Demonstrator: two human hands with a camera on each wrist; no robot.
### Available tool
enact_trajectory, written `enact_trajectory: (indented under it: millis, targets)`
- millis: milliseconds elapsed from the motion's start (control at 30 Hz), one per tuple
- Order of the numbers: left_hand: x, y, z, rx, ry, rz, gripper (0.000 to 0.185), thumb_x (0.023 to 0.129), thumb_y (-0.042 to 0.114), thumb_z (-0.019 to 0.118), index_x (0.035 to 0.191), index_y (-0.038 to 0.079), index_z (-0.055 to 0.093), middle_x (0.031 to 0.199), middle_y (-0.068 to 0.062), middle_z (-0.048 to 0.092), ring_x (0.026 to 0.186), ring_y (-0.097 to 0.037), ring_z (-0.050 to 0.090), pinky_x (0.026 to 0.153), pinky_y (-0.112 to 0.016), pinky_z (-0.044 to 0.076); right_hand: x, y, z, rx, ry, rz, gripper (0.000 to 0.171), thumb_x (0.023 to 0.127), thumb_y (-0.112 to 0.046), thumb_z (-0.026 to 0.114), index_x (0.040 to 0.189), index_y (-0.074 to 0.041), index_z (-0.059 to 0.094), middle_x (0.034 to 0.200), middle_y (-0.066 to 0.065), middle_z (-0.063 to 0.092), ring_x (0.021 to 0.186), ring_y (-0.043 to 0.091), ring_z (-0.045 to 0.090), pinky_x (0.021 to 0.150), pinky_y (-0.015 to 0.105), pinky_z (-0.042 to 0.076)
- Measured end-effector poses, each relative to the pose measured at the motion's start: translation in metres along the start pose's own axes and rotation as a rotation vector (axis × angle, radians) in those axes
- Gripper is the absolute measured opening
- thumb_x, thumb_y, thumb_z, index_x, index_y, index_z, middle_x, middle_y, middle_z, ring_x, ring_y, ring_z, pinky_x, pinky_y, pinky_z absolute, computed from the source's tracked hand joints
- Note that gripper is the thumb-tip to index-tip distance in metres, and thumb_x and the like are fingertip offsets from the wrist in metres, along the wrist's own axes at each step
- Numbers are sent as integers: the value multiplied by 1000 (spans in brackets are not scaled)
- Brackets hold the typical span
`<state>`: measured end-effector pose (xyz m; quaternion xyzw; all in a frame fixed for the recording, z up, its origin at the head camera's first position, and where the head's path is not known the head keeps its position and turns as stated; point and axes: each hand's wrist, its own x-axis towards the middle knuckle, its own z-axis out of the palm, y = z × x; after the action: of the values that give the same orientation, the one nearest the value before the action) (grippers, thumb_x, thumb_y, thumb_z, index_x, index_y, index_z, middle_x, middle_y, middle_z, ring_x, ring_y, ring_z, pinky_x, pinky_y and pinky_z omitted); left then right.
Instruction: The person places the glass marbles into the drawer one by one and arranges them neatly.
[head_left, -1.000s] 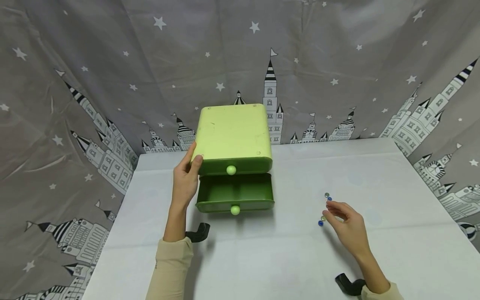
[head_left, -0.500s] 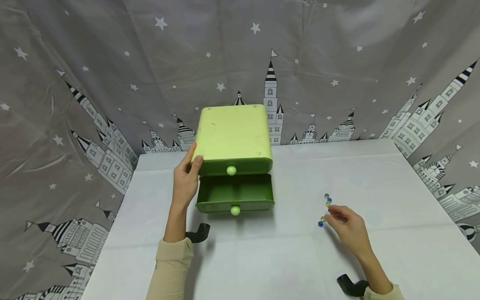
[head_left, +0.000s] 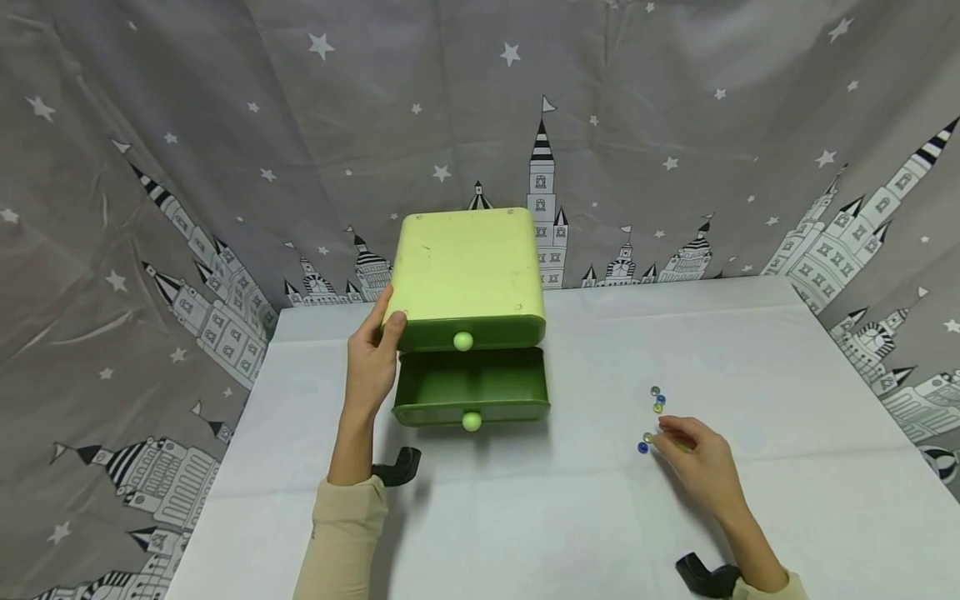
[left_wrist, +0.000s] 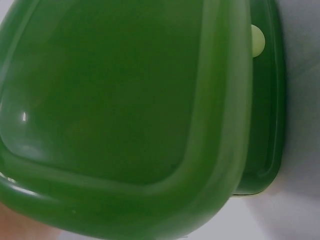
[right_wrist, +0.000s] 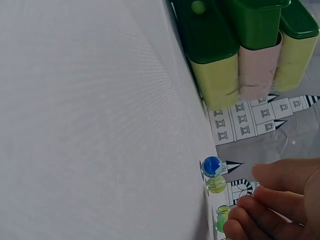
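A small cabinet of drawers [head_left: 468,267] has a light-green top and a dark green middle drawer [head_left: 471,387] pulled out. My left hand [head_left: 371,364] holds the cabinet's left front corner, thumb at the top edge, fingers along the side. In the left wrist view the drawer's green underside [left_wrist: 110,95] fills most of the picture. On the right, my right hand [head_left: 701,461] has bent fingers close to several glass marbles. A blue marble [head_left: 642,447] and a yellow-green one [head_left: 648,437] lie left of the fingertips; a yellow one [head_left: 658,408] lies beyond. I cannot tell whether the palm hides another marble.
White cloth covers the table [head_left: 525,517]. A grey curtain [head_left: 337,125] printed with castles and stars hangs behind it and along the sides. The right wrist view shows the cabinet's yellow bottom tier [right_wrist: 217,85] and pink middle tier [right_wrist: 257,72], both out from under my hands.
My right hand has drawn back slightly toward me, exposing the yellow marble that its fingertips hid at first. My left hand and the cabinet stay where they were.
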<state>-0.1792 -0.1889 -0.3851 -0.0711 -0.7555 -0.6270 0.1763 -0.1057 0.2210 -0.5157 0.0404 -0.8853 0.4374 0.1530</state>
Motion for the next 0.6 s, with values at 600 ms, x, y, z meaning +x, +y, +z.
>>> enact_trajectory:
  millis: [600]
  targets:
    - [-1,1,0,16,-3,-10,50,104,12,51,150,-1,36,155,-12,36,143,-19,32,113,-36,32,-5,7,-8,-56,68,-25,23,80,9,74,102,8,71,95,16,71,81,9,64,74,5,44]
